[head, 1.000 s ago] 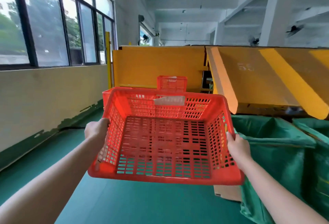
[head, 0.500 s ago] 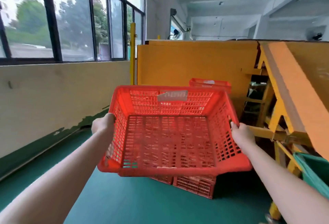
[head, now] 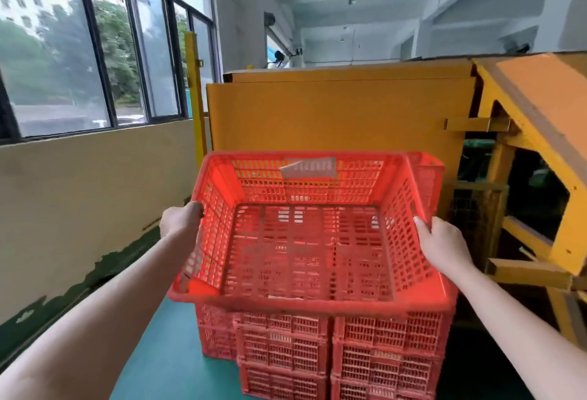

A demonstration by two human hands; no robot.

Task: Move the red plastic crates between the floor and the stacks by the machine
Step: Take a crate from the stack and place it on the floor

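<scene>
I hold an empty red plastic crate (head: 305, 241) in the air by its two short sides, tilted so its open top faces me. My left hand (head: 179, 222) grips the left rim and my right hand (head: 441, 245) grips the right rim. A pale label is stuck to the crate's far wall. Directly below and behind it stand stacks of red crates (head: 333, 355) on the green floor, side by side against the yellow machine (head: 333, 117). A taller crate stack (head: 427, 177) peeks out behind the held crate's right corner.
A beige wall with windows (head: 79, 193) runs along the left. The green floor (head: 165, 358) stretches between wall and stacks. A yellow post (head: 195, 98) stands at the machine's left corner. A slanted yellow chute frame (head: 533, 161) juts out on the right.
I have walked closer to the machine with the crate. The stacks, small and partly hidden before, now sit right under the held crate. The green bags on the right have left the view.
</scene>
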